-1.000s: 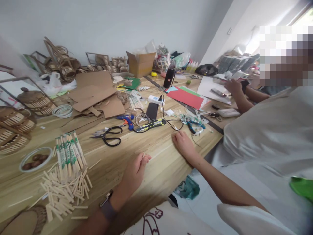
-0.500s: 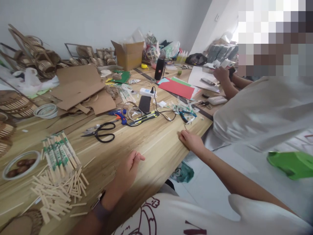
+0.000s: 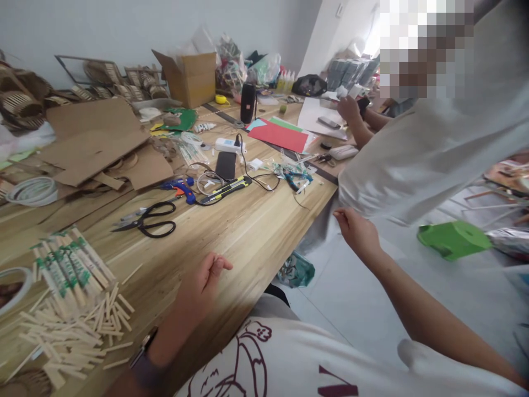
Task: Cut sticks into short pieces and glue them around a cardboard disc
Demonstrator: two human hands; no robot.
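My left hand (image 3: 203, 281) rests at the near part of the wooden table (image 3: 243, 220), fingers curled in and one digit sticking out to the right. Nothing shows in it. Just past the table's right edge, over the floor, is my right hand (image 3: 356, 230), its fingers drawn together; whether something small is between them is hidden. Left of my left hand lie loose wooden sticks (image 3: 76, 336) and a bundle of paper-wrapped chopsticks (image 3: 74, 270). Beyond it are black-handled scissors (image 3: 155, 220), a blue glue gun (image 3: 184, 190) and a yellow-and-black utility knife (image 3: 226, 190).
A phone (image 3: 226, 165), power strip (image 3: 230, 145) and cable lie mid-table. Blue-handled pliers (image 3: 294, 181) sit near the right edge. Cardboard pieces (image 3: 95, 138) and a box (image 3: 196, 80) stand behind. A co-worker (image 3: 417, 143) works at the right; a green stool (image 3: 454, 238) stands on the floor.
My right hand has moved right, from the table's edge out over the floor. My left hand stays low over the table. The view has turned to the right.
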